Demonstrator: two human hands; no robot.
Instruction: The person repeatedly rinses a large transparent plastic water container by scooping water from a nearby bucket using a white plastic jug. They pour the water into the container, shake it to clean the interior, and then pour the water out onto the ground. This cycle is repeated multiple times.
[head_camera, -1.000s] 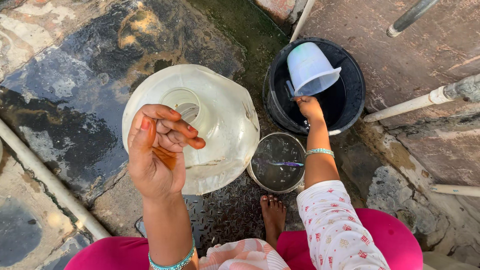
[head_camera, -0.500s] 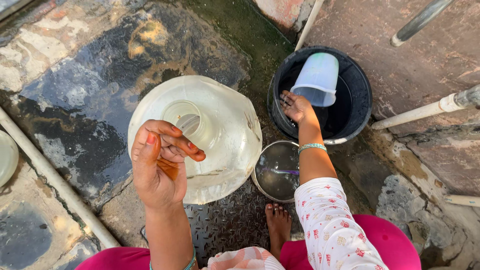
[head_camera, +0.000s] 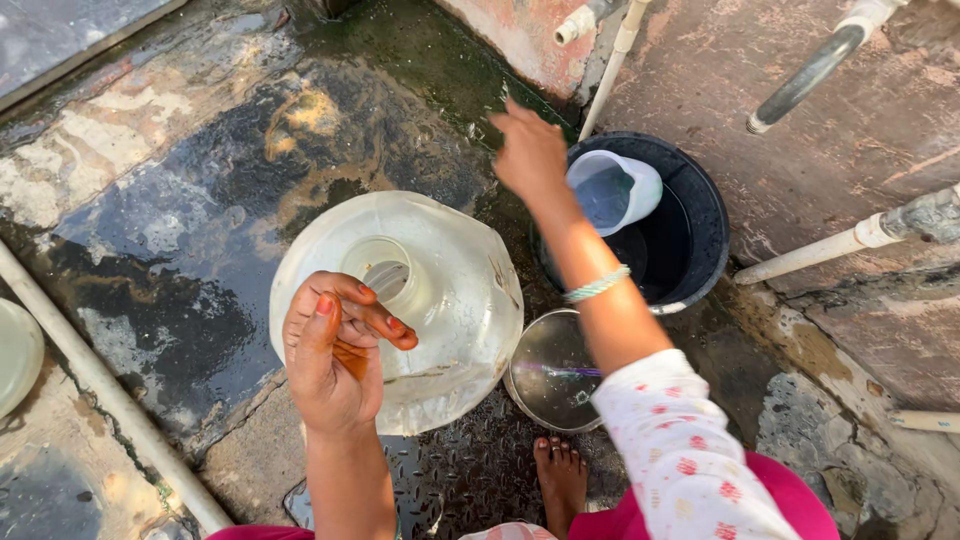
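White mug (head_camera: 612, 190) now floats in bucket (head_camera: 700, 215); right hand (head_camera: 528, 150) has let go.

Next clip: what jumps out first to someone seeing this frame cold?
The big clear water jug at centre, mouth up on the wet stone floor. The left hand hovers over it, fingers curled. The right hand is raised beside the black bucket, where a pale mug sits.

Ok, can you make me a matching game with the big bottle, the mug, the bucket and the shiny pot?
Things:
1. big clear bottle
2. mug
3. bucket
4. steel pot

Descriptions:
A. black and round
B. pale blue, inside the bucket
C. under the left hand
D. shiny, near a bare foot

Pairs: 1-C, 2-B, 3-A, 4-D
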